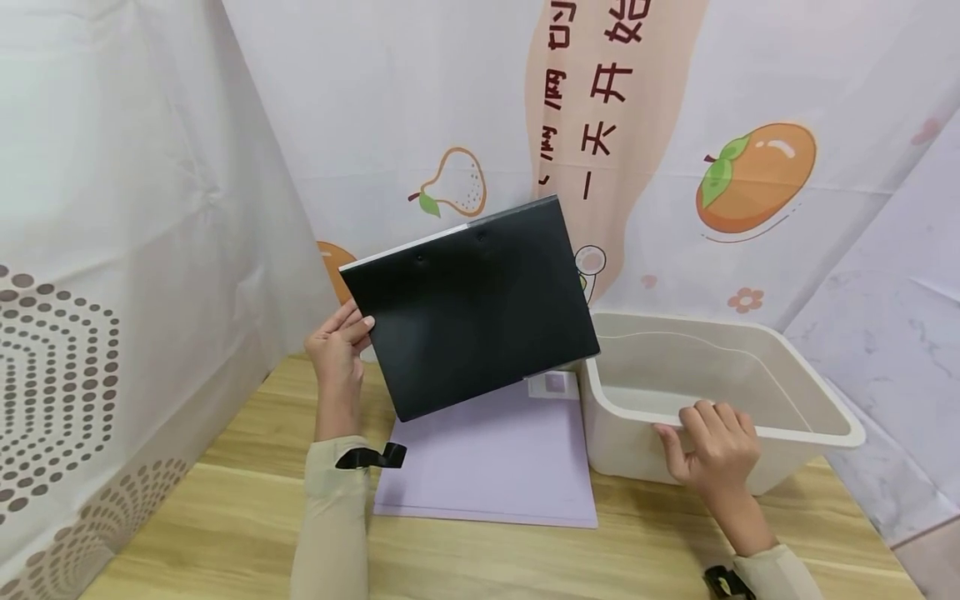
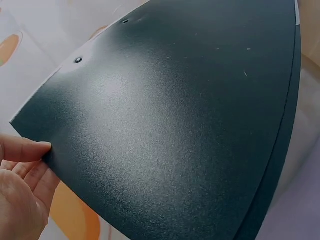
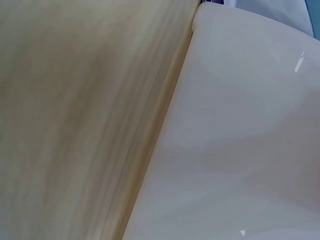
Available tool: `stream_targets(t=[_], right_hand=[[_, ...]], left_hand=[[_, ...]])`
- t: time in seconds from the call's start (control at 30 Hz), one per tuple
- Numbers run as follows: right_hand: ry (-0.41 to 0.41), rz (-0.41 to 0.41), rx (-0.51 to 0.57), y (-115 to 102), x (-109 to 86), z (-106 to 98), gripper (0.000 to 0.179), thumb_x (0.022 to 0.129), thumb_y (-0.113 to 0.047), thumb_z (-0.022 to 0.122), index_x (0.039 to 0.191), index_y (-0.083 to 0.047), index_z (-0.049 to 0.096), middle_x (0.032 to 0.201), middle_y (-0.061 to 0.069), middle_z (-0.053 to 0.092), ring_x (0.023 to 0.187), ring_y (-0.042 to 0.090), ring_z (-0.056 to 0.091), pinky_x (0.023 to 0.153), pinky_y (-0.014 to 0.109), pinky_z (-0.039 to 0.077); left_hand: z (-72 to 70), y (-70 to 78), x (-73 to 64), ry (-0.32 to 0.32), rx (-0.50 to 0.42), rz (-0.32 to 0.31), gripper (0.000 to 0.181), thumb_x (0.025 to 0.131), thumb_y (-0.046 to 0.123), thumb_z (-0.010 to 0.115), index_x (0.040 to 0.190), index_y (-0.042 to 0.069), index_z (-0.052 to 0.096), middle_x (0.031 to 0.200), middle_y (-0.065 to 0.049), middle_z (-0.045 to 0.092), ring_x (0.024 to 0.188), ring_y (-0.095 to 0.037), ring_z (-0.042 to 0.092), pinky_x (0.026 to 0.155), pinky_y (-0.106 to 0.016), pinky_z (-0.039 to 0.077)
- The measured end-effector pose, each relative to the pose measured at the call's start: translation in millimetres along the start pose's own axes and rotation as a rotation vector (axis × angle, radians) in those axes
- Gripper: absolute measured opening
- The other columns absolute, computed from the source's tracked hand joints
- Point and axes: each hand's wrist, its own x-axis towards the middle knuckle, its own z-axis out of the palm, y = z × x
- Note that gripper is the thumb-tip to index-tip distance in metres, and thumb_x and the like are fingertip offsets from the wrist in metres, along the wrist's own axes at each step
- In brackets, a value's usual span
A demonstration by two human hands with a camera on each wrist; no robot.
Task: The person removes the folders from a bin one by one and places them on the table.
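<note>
A flat black folder [image 1: 480, 312] with two small rivets along its upper edge is held up, tilted, above the table. My left hand [image 1: 341, 346] pinches its left edge between thumb and fingers; the left wrist view shows the thumb on the near face of the black folder [image 2: 165, 120]. My right hand [image 1: 716, 442] grips the front rim of a white plastic bin [image 1: 630, 442], its fingers curled over the rim. Under the black folder, a light purple folder [image 1: 487, 475] lies flat on the table, partly hidden. The right wrist view shows the bin's wall [image 3: 240, 130], not the hand.
The wooden table [image 1: 247, 500] runs under everything. Behind it hangs a white printed curtain [image 1: 375, 100] with fruit drawings and writing. A white sheet with brown dots [image 1: 165, 250] hangs at the left. The bin stands right of the purple folder.
</note>
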Motion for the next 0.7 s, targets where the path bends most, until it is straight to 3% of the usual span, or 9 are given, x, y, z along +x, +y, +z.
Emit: stream_targets(t=[0.13,0.43,0.57,0.7], right_hand=[[-0.001,-0.003,0.007,0.3,0.5,-0.9,0.071,0.101,-0.059,0.047,0.057,-0.003,0.042,0.053,0.013,0.044,0.047,0.035,0.036,0.050,0.046,0.022],[0.006,-0.013,0.007,1.9,-0.6,-1.7,0.071,0.101,-0.059,0.047,0.057,-0.004,0.042,0.054,0.014,0.044,0.047,0.036,0.037,0.049,0.046,0.022],[-0.001,-0.012,0.009,1.3,-0.7,-2.3,0.071,0.101,-0.059,0.047,0.057,-0.003,0.042,0.055,0.014,0.045,0.048,0.036,0.038,0.049,0.046,0.022],[0.009,-0.010,0.010,-0.4,0.0,-2.4,0.071,0.101,-0.059,0.047,0.057,-0.003,0.041,0.054,0.014,0.044,0.047,0.036,0.037,0.049,0.046,0.022]], left_hand=[[-0.4,9.0,-0.1,-0.009,0.023,0.023,0.042,0.078,-0.028,0.065,0.090,0.010,0.080,0.076,-0.002,0.078,0.063,-0.011,0.074,0.052,-0.023,0.059],[-11.9,38.0,-0.1,-0.041,0.066,0.087,0.043,0.077,-0.030,0.065,0.089,0.008,0.080,0.076,-0.004,0.078,0.064,-0.012,0.075,0.051,-0.024,0.059],[-17.8,44.8,-1.5,-0.060,0.168,0.123,0.041,0.078,-0.028,0.066,0.093,0.007,0.081,0.077,0.000,0.078,0.066,-0.008,0.075,0.051,-0.022,0.058],[-18.1,42.5,-3.9,-0.136,0.351,0.191,0.036,0.079,-0.024,0.069,0.109,-0.006,0.077,0.078,0.009,0.078,0.069,-0.003,0.074,0.054,-0.019,0.058]])
